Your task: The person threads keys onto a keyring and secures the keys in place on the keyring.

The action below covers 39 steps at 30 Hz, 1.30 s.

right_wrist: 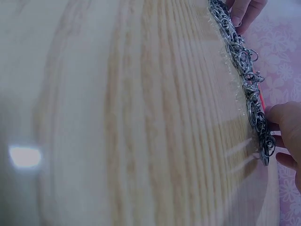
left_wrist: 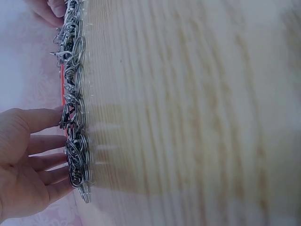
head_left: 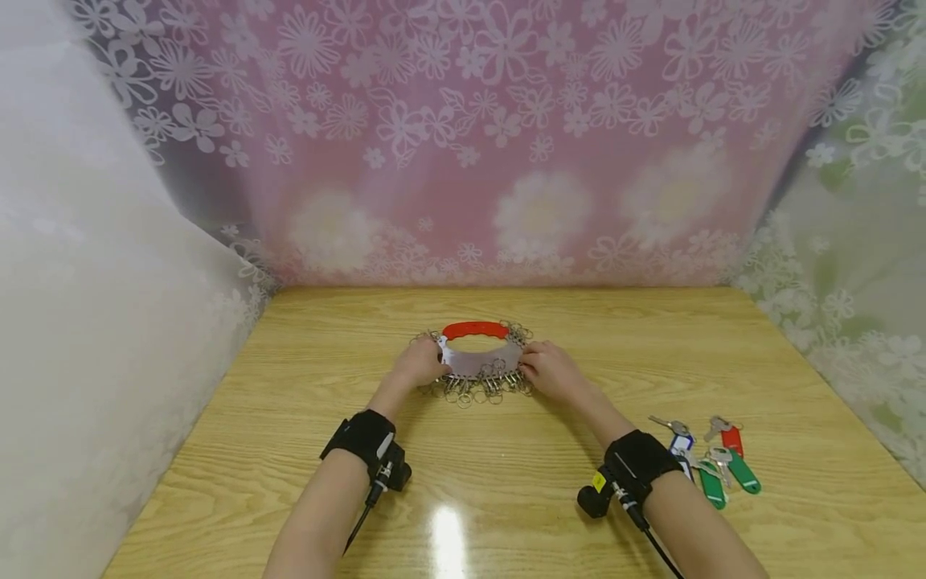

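A flat metal key holder (head_left: 483,362) with a red grip (head_left: 475,330) lies on the wooden table. Silver clips and split rings (head_left: 465,394) crowd its near edge and both ends. At its left end, my left hand (head_left: 421,362) holds the plate, thumb on top. My right hand (head_left: 553,371) pinches the opposite end between thumb and fingers. Seen low from the left wrist, the rings (left_wrist: 77,155) form a tangled row beside the left fingers. In the right wrist view, the right hand (right_wrist: 288,125) is at the row's near end; part of that hand is out of frame.
Several keys with coloured tags lie at the right, near the right forearm, including a red tag (head_left: 732,441), a green tag (head_left: 743,473) and a blue tag (head_left: 681,445). Flowered cloth (head_left: 463,201) hangs behind the table (head_left: 347,322) and along its sides.
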Available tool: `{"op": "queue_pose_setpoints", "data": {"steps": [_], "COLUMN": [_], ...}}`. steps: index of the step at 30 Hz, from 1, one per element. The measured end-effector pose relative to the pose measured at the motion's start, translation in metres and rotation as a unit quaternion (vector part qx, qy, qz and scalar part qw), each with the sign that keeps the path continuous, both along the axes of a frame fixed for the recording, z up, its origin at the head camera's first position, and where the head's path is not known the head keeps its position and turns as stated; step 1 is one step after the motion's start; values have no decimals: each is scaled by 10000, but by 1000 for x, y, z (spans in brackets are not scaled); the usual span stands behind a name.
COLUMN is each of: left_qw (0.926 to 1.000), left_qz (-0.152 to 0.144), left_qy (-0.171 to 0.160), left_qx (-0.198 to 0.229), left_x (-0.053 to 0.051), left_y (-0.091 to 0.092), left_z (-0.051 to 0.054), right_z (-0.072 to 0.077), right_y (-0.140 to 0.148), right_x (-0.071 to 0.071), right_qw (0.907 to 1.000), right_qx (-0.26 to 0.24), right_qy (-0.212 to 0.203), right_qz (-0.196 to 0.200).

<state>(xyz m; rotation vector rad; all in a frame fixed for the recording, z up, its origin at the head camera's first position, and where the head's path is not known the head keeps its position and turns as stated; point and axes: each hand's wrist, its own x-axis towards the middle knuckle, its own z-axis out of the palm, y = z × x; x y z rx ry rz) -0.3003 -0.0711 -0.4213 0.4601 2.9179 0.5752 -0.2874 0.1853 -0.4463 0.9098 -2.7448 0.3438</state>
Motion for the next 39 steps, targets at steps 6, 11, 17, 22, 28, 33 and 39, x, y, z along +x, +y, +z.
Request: {"op": "queue_pose_setpoints", "data": {"steps": [6,11,17,22,28,33,39], "left_qw": [9997,9995,9992,9988,9971,9966,9967], "left_qz": [-231,-224,-290,-423,-610,-656,-646], "left_qy": [-64,-169,-170,-187,-330,-371,-353], "left_qx": [49,117,197,180,303,333,349], "left_x": [4,5,6,8,12,13,13], "left_y": [4,7,11,13,13,13,13], "left_z": [3,4,5,5,2,1,3], "right_z": [4,2,-1,-3,-6,-8,-7], "right_y": [7,11,18,22,27,29,30], "right_x": [9,13,17,20,27,29,29], "right_qw": [9994,9995,9994,9994,9992,9990,9989], "right_qx": [-70,-134,-304,-309,-382,-399,-444], "right_qy": [-313,-277,-167,-119,6,122,83], "right_qz": [-112,-42,-97,-54,83,145,78]}}
